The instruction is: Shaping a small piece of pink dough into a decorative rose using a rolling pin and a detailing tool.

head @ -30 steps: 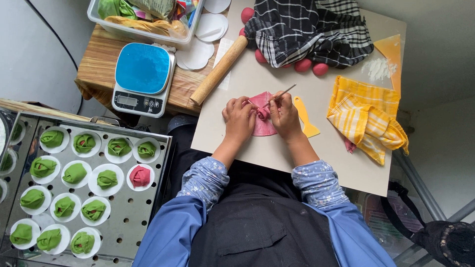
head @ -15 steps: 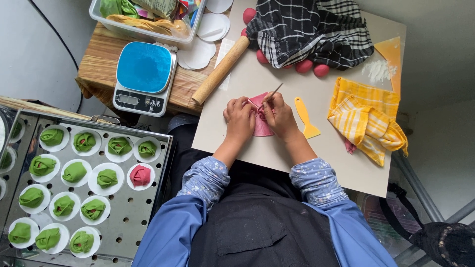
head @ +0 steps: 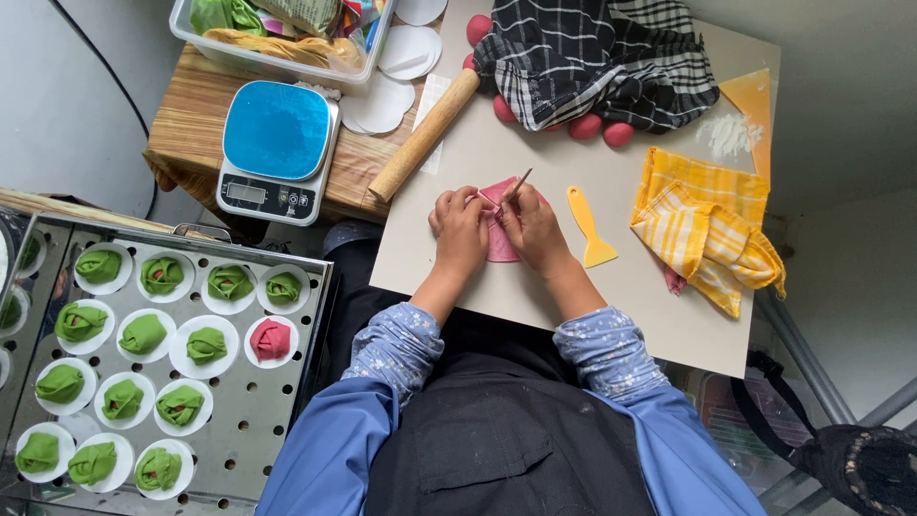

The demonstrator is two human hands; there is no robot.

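A flat piece of pink dough (head: 499, 241) lies on the beige board (head: 611, 296) in front of me. My left hand (head: 460, 229) presses on its left edge with curled fingers. My right hand (head: 532, 227) rests on the right side of the dough and grips a thin wooden stick (head: 517, 185) whose tip points up and right. Both hands hide much of the dough. A yellow plastic scraper (head: 590, 227) lies just right of my right hand.
A wooden rolling pin (head: 425, 134) lies at the board's left edge. A blue-topped scale (head: 276, 151) sits on a wooden stool. A metal steamer tray (head: 229, 382) holds several green dumplings and one pink one (head: 271, 338). A checked cloth (head: 602, 57) covers pink dough balls; a yellow cloth (head: 702, 225) lies right.
The stick in my right hand has tilted more upright and my hands have shifted slightly on the pink dough. The view has drifted a little.
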